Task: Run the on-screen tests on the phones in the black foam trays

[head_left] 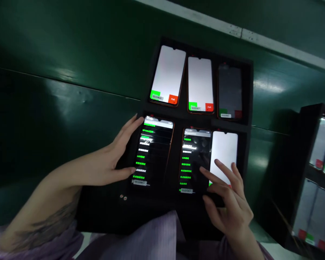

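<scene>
A black tray holds several phones in two rows. My left hand lies open against the left edge of the lower-left phone, whose dark screen shows a green text list. My right hand hovers open, fingers spread, over the lower-right phone with a white screen; its fingertips touch or nearly touch that screen. Between them sits a lower-middle phone with a dark list screen. The upper row has two white-screen phones with green and red buttons and a dim phone.
The tray rests on a dark green surface with a white strip along the back. A second black tray with more phones stands at the right edge. Purple fabric lies at the bottom.
</scene>
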The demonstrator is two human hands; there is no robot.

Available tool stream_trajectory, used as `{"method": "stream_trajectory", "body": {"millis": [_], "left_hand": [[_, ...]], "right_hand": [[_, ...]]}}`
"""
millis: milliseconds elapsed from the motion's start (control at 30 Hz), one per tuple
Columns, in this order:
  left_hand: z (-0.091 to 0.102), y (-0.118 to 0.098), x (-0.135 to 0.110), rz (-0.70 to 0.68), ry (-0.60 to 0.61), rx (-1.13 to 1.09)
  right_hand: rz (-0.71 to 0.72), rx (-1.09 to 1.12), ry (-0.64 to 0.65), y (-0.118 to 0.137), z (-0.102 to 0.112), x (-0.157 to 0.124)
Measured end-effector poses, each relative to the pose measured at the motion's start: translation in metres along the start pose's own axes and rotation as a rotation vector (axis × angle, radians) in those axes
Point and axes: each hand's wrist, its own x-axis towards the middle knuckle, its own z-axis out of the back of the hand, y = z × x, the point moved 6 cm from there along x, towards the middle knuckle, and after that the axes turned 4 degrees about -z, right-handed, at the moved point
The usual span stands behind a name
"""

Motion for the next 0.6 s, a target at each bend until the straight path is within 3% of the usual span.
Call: {"method": "stream_trajectory", "body": {"millis": [167,433,533,600], "left_hand": [[-0.003,-0.005,0.003,-0.027,0.066,-0.004],[-0.007,0.0,0.0,-0.011,-0.086,0.03],[-0.008,0.011,-0.004,-0.045,-0.179,-0.1],[-0.009,0.021,-0.003,-0.061,-0.293,-0.324]], "right_hand": [[0.004,0.001,-0.02,0.001,0.002,0.0],[-0.002,0.012,-0.073,0.007,0.008,0.002],[-0.028,-0.015,-0.13,0.013,0.017,0.006],[-0.054,-0.022,-0.117,0.014,0.02,0.012]]}}
